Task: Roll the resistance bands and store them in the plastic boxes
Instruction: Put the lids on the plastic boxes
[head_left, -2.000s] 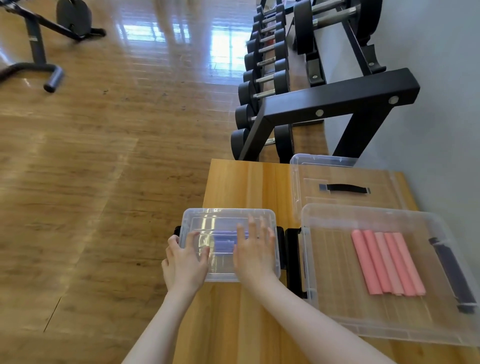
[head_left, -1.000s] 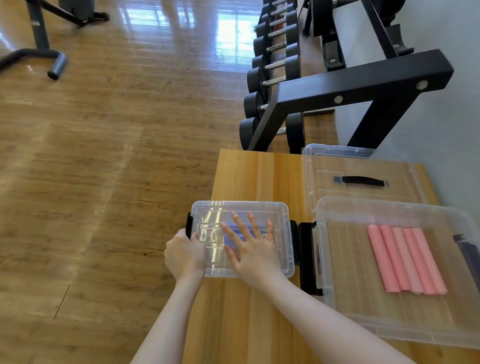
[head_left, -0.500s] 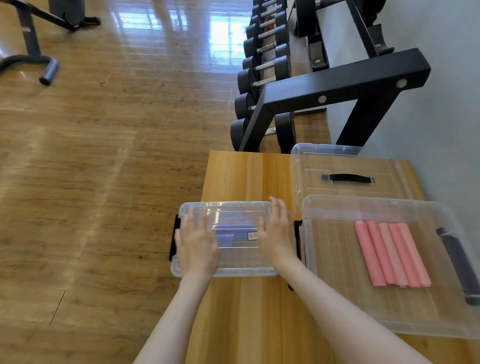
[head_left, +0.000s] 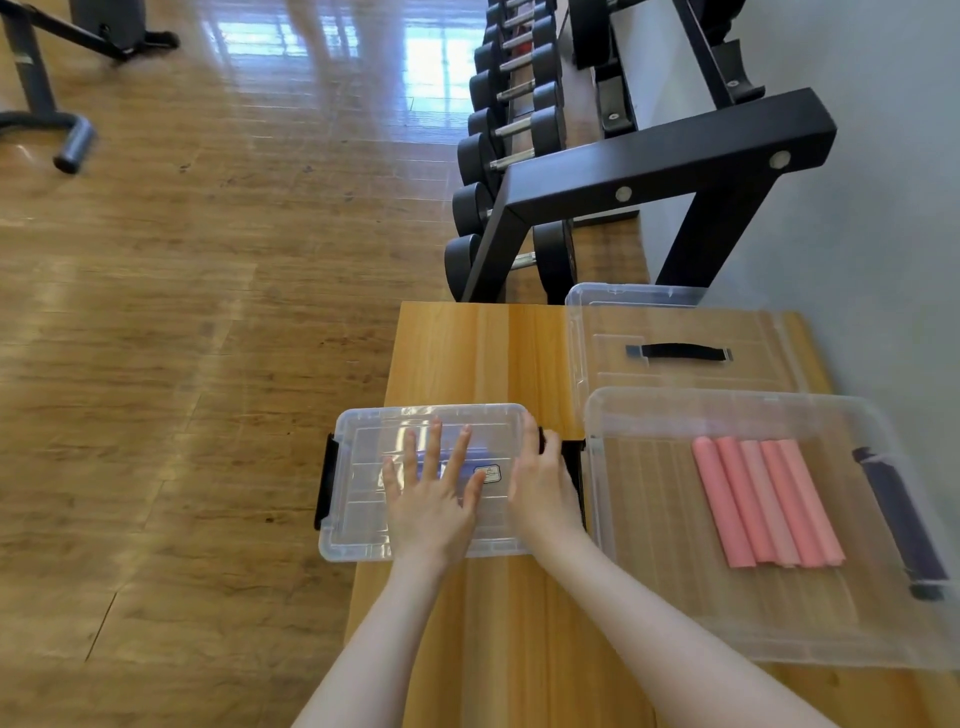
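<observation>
A small clear plastic box (head_left: 363, 467) with its lid on sits at the left edge of the wooden bench (head_left: 467, 353); purple rolled bands show faintly through the lid. My left hand (head_left: 431, 499) lies flat on that lid, fingers spread. My right hand (head_left: 540, 483) curls over the box's right end at its black latch (head_left: 571, 457). To the right stands a large open clear box (head_left: 649, 597) holding several pink rolled bands (head_left: 763, 499) side by side and a dark purple rolled band (head_left: 898, 519) along its right wall.
The large box's lid (head_left: 675, 322) with a black handle lies behind it on the bench. A black dumbbell rack (head_left: 649, 171) stands beyond the bench, against a grey wall on the right. Wooden floor spreads to the left, with a machine base (head_left: 62, 135) far off.
My left hand has slid from the lid's left part to its middle. My right hand has moved from the lid's right edge down onto the right latch.
</observation>
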